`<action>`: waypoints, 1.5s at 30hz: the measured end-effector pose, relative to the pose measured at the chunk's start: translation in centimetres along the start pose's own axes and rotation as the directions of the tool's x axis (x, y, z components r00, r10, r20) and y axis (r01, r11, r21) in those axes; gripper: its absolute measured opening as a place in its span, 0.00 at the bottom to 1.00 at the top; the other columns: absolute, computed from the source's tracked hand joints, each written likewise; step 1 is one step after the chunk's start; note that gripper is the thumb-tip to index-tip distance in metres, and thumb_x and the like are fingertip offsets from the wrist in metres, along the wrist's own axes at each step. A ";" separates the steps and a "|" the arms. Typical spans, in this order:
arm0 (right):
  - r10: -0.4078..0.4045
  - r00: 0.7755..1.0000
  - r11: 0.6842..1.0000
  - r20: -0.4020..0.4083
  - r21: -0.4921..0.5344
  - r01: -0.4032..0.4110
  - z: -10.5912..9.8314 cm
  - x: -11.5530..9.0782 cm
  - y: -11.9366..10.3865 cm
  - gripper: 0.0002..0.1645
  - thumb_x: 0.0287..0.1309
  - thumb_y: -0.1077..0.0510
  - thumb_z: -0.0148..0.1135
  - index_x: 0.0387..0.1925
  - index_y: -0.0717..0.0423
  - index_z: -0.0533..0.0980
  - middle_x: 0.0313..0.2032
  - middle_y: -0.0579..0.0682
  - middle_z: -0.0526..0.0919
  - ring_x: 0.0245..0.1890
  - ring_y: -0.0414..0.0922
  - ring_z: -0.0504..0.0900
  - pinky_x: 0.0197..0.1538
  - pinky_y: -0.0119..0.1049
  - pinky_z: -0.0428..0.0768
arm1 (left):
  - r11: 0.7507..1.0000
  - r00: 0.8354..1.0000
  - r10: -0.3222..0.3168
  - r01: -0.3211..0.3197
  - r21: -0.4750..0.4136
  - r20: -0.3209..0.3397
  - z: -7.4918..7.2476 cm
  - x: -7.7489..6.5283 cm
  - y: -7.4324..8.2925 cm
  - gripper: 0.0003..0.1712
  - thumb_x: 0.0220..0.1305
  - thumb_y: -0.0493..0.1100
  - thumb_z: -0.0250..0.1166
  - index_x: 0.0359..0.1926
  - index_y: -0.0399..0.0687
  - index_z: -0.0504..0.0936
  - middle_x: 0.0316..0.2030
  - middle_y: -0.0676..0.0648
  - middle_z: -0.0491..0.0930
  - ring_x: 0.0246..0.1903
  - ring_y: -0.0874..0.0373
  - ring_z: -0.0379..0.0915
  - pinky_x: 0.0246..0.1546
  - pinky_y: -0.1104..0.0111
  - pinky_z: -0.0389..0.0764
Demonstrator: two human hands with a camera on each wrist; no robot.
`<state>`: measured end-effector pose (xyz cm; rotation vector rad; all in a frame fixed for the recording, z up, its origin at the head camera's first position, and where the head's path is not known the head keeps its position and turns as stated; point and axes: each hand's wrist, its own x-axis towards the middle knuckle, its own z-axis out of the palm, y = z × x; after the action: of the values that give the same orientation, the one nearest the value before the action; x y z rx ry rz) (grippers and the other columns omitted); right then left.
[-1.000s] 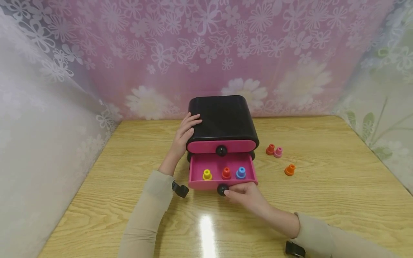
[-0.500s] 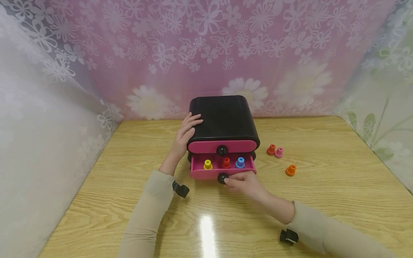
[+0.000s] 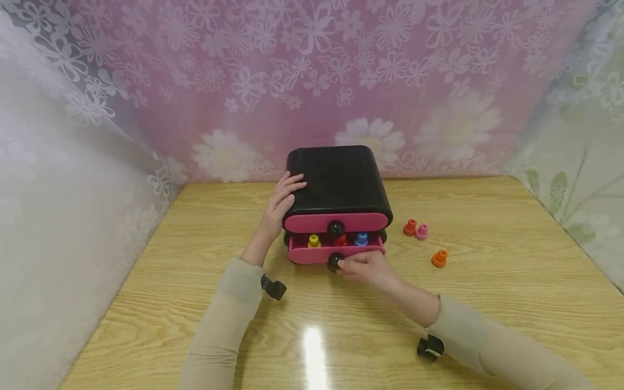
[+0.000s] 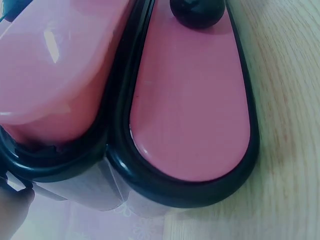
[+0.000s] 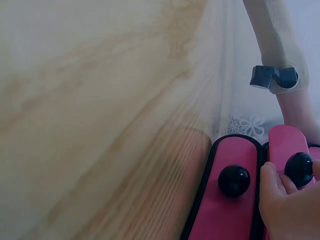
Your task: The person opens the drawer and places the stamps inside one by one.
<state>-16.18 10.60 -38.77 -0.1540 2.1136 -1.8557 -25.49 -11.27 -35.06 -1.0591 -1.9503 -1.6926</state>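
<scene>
A black drawer cabinet [image 3: 336, 179] with pink drawer fronts stands in the middle of the table. Against its left side and top edge rests my left hand [image 3: 279, 208], fingers extended. My right hand [image 3: 368, 271] pinches the round black knob [image 3: 335, 262] of a partly pulled-out pink drawer [image 3: 307, 256]. Inside that drawer stand a yellow stepped plastic peg [image 3: 314, 242], a red one [image 3: 340, 241] and a blue one [image 3: 361, 239], partly hidden by the drawer front. The top drawer [image 3: 307, 223] is closed. Below the pulled-out one, the right wrist view shows another closed drawer [image 5: 235, 150].
Right of the cabinet, a red peg [image 3: 410, 227] and a pink peg [image 3: 422, 232] stand side by side on the wooden table [image 3: 487, 292]. An orange peg [image 3: 440, 258] lies nearer the front. A flowered curtain [image 3: 244, 81] hangs behind.
My right hand has pushed the drawer inward by its knob, carrying the three pegs toward the cabinet. The left hand has stayed on the cabinet's side.
</scene>
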 end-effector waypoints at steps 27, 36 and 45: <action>0.022 1.000 0.997 -0.015 0.070 -0.021 -1.0 2.8 -0.4 0.19 0.55 0.64 0.54 0.42 0.80 0.71 0.40 0.67 0.78 0.42 0.55 0.78 0.46 0.46 0.73 | 1.000 1.000 0.003 -0.003 0.010 -0.011 0.1 0.2 -2.3 0.26 0.62 0.45 0.42 0.51 0.27 0.71 0.58 0.35 0.61 0.65 0.48 0.38 0.61 0.57 0.40; 0.009 1.000 1.000 -0.015 0.029 -0.008 -1.0 2.8 -0.6 0.20 0.56 0.63 0.54 0.43 0.79 0.72 0.40 0.67 0.78 0.42 0.53 0.78 0.45 0.44 0.74 | 1.000 1.000 -0.008 0.008 0.010 -0.017 0.0 0.3 -2.1 0.26 0.62 0.46 0.43 0.51 0.27 0.70 0.58 0.35 0.61 0.65 0.47 0.38 0.62 0.58 0.39; -0.015 0.999 1.000 0.029 -0.017 0.016 -1.8 2.3 0.1 0.21 0.55 0.62 0.56 0.42 0.80 0.71 0.38 0.68 0.78 0.40 0.53 0.79 0.45 0.47 0.74 | 1.000 1.000 0.014 -0.014 -0.008 -0.003 0.1 0.2 -2.0 0.23 0.63 0.39 0.42 0.52 0.26 0.69 0.59 0.34 0.60 0.65 0.47 0.37 0.62 0.58 0.39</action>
<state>-18.88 11.63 -39.05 -0.2007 2.1149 -1.8330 -27.05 -11.16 -36.39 -1.0697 -1.9311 -1.6951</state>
